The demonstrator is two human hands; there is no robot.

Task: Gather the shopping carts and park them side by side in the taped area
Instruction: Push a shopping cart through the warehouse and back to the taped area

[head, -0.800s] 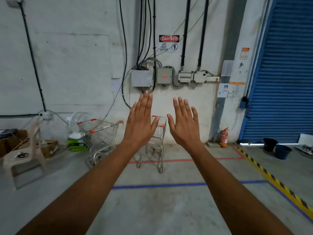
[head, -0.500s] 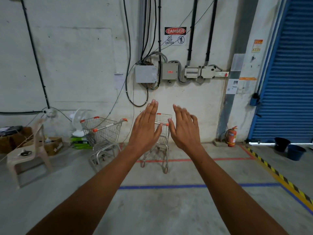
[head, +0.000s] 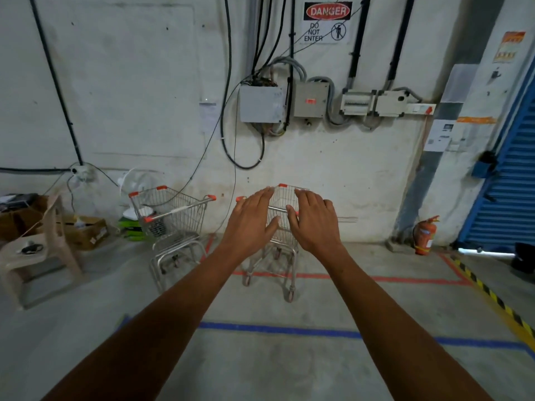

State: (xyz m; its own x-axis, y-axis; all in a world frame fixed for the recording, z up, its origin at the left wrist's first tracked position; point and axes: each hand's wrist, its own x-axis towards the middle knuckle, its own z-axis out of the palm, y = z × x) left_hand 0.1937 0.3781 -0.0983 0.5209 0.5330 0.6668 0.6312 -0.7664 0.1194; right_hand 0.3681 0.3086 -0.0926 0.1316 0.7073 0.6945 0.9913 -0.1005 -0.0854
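Two wire shopping carts with orange corner caps stand near the back wall. One cart (head: 282, 209) is straight ahead, its wheels on the red tape line (head: 405, 280) of the marked floor area. The other cart (head: 170, 218) stands to its left, angled, just outside the red tape. My left hand (head: 250, 224) and my right hand (head: 312, 222) are stretched out in front of the middle cart, fingers straight, palms down, holding nothing. They cover part of its handle; whether they touch it I cannot tell.
A plastic chair (head: 34, 250) and cardboard boxes (head: 84, 233) sit at the left. A fire extinguisher (head: 424, 235) stands by the wall on the right, next to a blue roller shutter (head: 512, 175). Blue tape (head: 278, 328) crosses the floor nearer me; yellow-black tape (head: 498, 299) runs along the right.
Both hands have dropped lower and come down in front of the middle cart's handle. The carts and wall look larger and nearer than before.
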